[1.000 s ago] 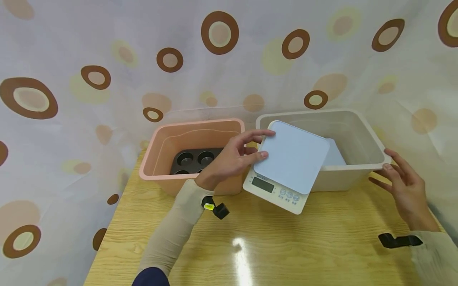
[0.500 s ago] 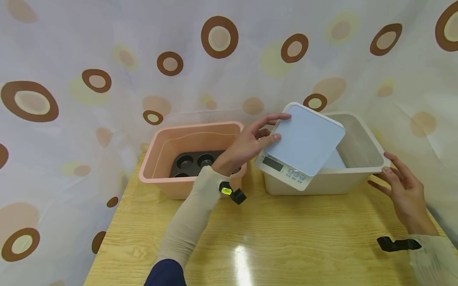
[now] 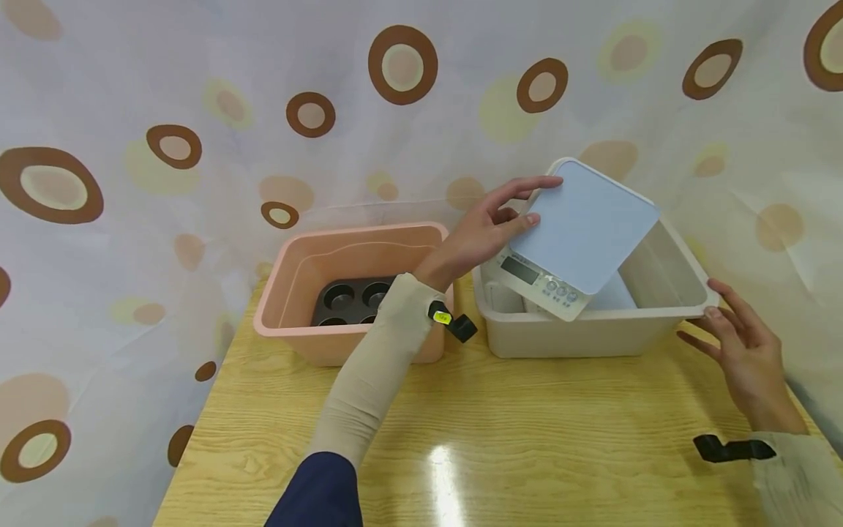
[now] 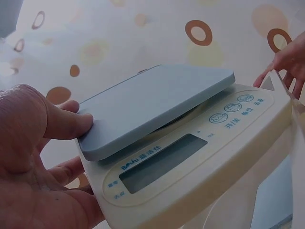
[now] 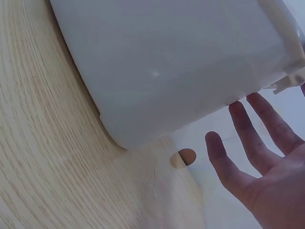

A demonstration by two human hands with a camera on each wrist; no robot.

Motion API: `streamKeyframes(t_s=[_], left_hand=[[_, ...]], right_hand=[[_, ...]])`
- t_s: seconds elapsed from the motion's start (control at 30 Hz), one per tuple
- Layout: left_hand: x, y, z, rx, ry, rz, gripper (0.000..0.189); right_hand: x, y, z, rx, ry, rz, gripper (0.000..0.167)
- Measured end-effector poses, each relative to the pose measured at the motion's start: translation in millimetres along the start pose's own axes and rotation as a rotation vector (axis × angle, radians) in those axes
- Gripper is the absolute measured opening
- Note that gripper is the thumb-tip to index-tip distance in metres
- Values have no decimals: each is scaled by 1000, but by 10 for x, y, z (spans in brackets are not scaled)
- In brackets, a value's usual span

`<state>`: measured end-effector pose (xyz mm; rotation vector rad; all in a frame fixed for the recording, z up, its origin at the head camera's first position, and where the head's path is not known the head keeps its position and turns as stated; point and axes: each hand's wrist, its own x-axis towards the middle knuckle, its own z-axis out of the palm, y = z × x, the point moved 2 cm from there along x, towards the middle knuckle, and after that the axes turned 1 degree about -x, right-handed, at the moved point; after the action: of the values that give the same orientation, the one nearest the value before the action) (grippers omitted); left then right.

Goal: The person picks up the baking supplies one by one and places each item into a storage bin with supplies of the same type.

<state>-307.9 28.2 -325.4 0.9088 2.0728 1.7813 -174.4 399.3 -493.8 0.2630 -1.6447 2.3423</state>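
My left hand [image 3: 481, 234] grips a kitchen scale [image 3: 586, 227] by its left edge, thumb on the platform and fingers along the side and underneath. The scale has a pale blue platform and a cream body with a small display [image 4: 163, 162] and round buttons. It is held tilted, display end lower, over the off-white plastic bin [image 3: 566, 338]. A flat pale blue object [image 3: 619, 295] lies inside that bin, partly hidden by the scale. At the bin's right front corner, my right hand [image 3: 751, 359] touches the rim and outer wall with its fingertips, fingers spread and fairly straight.
A peach plastic bin [image 3: 316, 333] stands left of the off-white one, holding a dark muffin tin [image 3: 358, 298]. My left forearm passes over its right side. Both bins sit on a wooden table [image 3: 527, 432] against a patterned wall covering [image 3: 408, 161].
My left hand has carried the scale up and to the right, from in front of the off-white bin to above its opening. My right hand has stayed at the bin's corner.
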Motion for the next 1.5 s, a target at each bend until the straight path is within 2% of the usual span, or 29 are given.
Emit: streamKeyframes(t_s=[0.13,0.23,0.4,0.57,0.8,1.07,1.23,1.37,1.5], left_hand=[[64,-11,11,16,-1,-10,52],[109,-8,26,13,-7,-1,51],[182,-1,59,42,-13,23,51],[240,-48,121,106,-50,-13,51],[335,-100,175,154,-151,4,49],[512,-174,245,316,-314,23,46],[624,-266,304,325,-405,30,48],[719,-340,360,358,-454,56,51],[844,-424,421,400,-468,10,52]], right_hand=[[-13,11,5,13,33,18,58],[-18,16,6,-20,56,19,57],[-2,16,15,-38,49,17,58],[-17,25,22,0,42,19,58],[-37,35,29,-19,38,15,58],[10,19,30,-14,27,-2,57],[16,36,36,-31,30,11,57],[7,52,38,-72,47,20,57],[1,45,27,-108,66,9,57]])
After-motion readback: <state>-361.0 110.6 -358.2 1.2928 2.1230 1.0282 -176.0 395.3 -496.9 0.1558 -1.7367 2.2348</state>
